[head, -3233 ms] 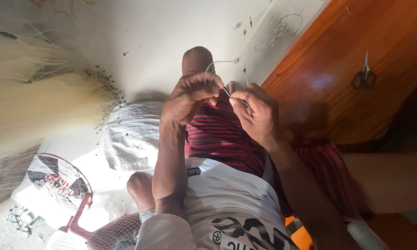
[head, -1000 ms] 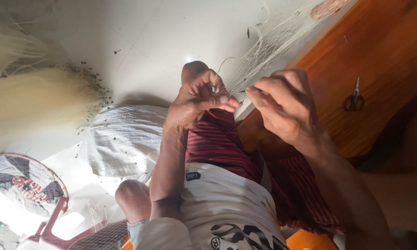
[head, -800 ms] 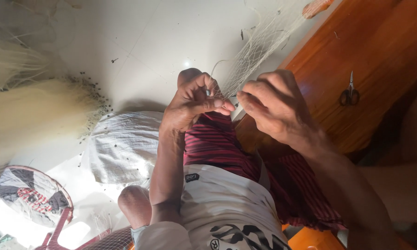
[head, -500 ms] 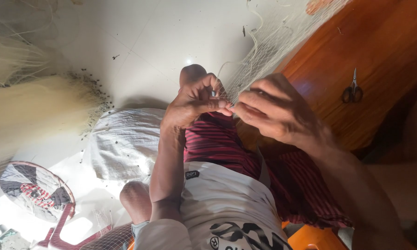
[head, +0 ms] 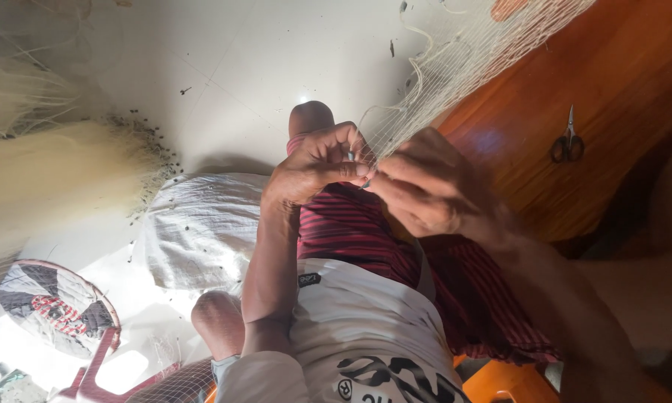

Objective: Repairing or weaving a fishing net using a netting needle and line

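Head view: hands (head: pixel 366 175) pinch net (head: pixel 455 67); pinched strands indistinct.

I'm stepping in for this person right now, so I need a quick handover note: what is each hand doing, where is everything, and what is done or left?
Left hand: fingers pinched on the net's mesh, raised above the knee.
Right hand: closed on the same spot, touching the left hand's fingertips; anything small between them is hidden.
Fishing net: pale mesh stretched from the hands to the upper right. A heaped pale bundle lies on the floor at left.
Scissors: on the wooden surface at right, untouched.
White sack: beside the leg.
Done: cannot tell how much mesh is worked.
Left: the spot in the hands is still held.
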